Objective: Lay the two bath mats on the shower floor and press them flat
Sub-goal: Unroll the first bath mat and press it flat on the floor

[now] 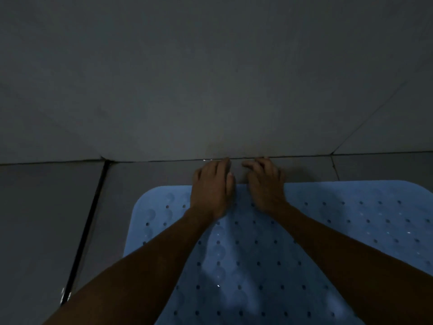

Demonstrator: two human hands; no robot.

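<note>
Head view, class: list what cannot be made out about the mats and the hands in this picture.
- Blue bath mat: its right and near edges are cut off by the frame, and the forearms cover part of it.
- Second mat: none in view.
- Left hand and right hand: dim light; whether the fingertips touch the floor tile is unclear.
- Far mat edge: hidden under both hands where they cross it.

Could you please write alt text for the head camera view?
Both hands, left hand and right hand, rest side by side at the far edge of a blue perforated bath mat lying on dim grey floor tiles near the wall.
</note>
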